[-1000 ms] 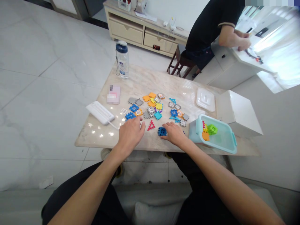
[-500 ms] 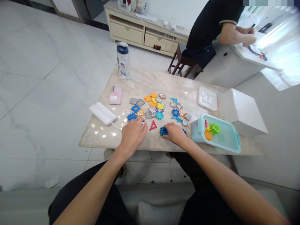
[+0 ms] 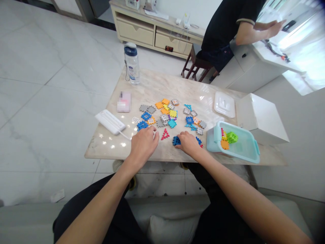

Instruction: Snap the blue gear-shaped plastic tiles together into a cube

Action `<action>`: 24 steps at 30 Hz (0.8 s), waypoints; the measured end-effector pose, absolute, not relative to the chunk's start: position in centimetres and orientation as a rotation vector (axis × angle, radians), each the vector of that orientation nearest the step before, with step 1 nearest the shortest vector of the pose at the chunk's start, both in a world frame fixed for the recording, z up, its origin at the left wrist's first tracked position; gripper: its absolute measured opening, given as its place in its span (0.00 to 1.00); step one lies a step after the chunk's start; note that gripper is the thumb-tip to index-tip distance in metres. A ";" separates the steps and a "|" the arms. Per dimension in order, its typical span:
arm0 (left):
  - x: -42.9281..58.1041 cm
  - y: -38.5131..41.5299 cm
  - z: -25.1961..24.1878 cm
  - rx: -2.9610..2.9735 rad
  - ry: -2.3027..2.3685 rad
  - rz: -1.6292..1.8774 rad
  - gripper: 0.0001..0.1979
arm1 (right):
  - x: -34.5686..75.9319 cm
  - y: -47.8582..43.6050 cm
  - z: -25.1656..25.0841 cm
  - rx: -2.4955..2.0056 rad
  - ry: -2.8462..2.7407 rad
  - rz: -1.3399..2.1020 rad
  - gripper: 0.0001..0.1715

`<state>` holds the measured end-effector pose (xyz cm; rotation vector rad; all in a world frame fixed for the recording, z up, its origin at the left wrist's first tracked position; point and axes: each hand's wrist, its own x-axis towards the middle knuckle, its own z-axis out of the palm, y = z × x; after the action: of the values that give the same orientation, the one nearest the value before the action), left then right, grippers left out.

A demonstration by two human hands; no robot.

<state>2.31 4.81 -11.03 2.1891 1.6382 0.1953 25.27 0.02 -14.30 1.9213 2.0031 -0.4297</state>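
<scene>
My left hand [image 3: 144, 144] lies knuckles-up on the marble table [image 3: 157, 89] near its front edge, fingers curled down; what is under them is hidden. Just right of it lies a red triangular piece [image 3: 165, 135]. My right hand [image 3: 188, 143] rests on the table with its fingers closed on a dark blue toothed tile [image 3: 176, 140]. Beyond both hands is a spread of several flat interlocking tiles [image 3: 167, 114] in orange, yellow, grey and blue.
A teal bin [image 3: 235, 144] with a few pieces stands at the right, its clear lid [image 3: 223, 104] and a white box [image 3: 261, 118] behind. A power bank [image 3: 110, 121], a pink item [image 3: 124, 101] and a water bottle [image 3: 131, 63] sit left. Another person [image 3: 228, 27] works at a white desk.
Both hands stay in the same place on the table. The view has shifted slightly. The other person's hand has reached further right over the desk.
</scene>
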 end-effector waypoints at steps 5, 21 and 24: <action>2.4 4.7 -11.0 2.201 1.627 0.195 0.17 | 25.1 0.0 -14.1 1.920 2.000 -0.419 0.22; -2.6 8.6 -9.2 2.022 1.906 0.309 0.18 | 23.9 4.1 -11.1 2.047 2.246 -0.379 0.22; -3.4 8.8 -9.0 1.992 1.951 0.316 0.18 | 22.2 6.2 -11.2 2.081 2.259 -0.446 0.18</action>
<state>-3.42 8.80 -9.03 1.9925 1.9505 0.3165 22.23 6.16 -11.18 2.0810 2.2591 -0.4463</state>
